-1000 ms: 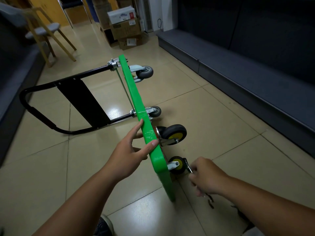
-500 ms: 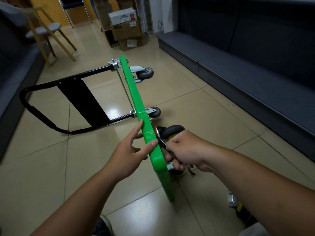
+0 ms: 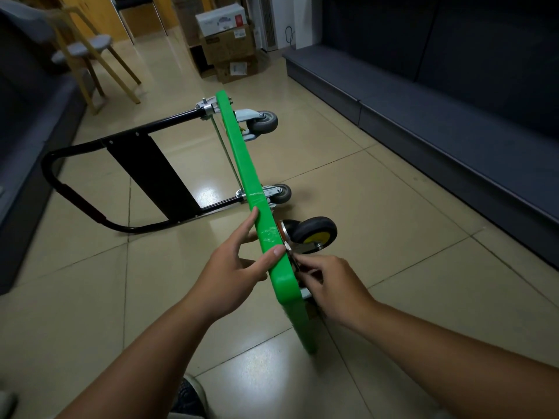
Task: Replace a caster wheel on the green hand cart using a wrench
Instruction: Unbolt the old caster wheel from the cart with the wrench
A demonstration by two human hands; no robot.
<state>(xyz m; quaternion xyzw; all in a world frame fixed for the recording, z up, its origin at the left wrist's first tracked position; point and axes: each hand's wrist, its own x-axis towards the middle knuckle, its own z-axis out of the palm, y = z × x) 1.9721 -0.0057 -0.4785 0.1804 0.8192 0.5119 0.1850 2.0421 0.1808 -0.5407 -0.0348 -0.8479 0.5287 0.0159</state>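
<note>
A tiled floor [image 3: 393, 207] fills the view, seen from the head of a person crouching over it. A long dark cushioned bench [image 3: 453, 131] runs along the right side. At the far end of the room are a wooden chair [image 3: 90, 52] and stacked cardboard boxes [image 3: 230, 40].

In the middle, the green hand cart [image 3: 242, 164] stands on one long edge, running away from the viewer. This turns its underside to the right, where the wheels can be reached. Its black handle [image 3: 151, 173] lies on the floor to the left and probably helps prop the deck upright.

Three wheels stick out sideways on the right: two small grey casters [image 3: 262, 121] towards the far end, and nearer, a larger black caster wheel [image 3: 314, 232] with a yellow hub. Because it does not match the others, it is probably the replacement.

The left hand [image 3: 233, 270] is spread wide against the cart's upper edge. The thumb lies over the top and the forefinger along the near face, bracing the deck so it does not tip while the tool turns.

The right hand [image 3: 329, 285] reaches behind the deck, just below the yellow-hubbed wheel, and pinches a small silvery wrench [image 3: 292, 258] in its fingertips. The wrench head sits tight against the underside, near the caster's mounting plate. The bolt is hidden, so it is unclear whether it is being tightened or loosened.

The toe of a shoe [image 3: 190, 394] shows at the bottom of the view.
</note>
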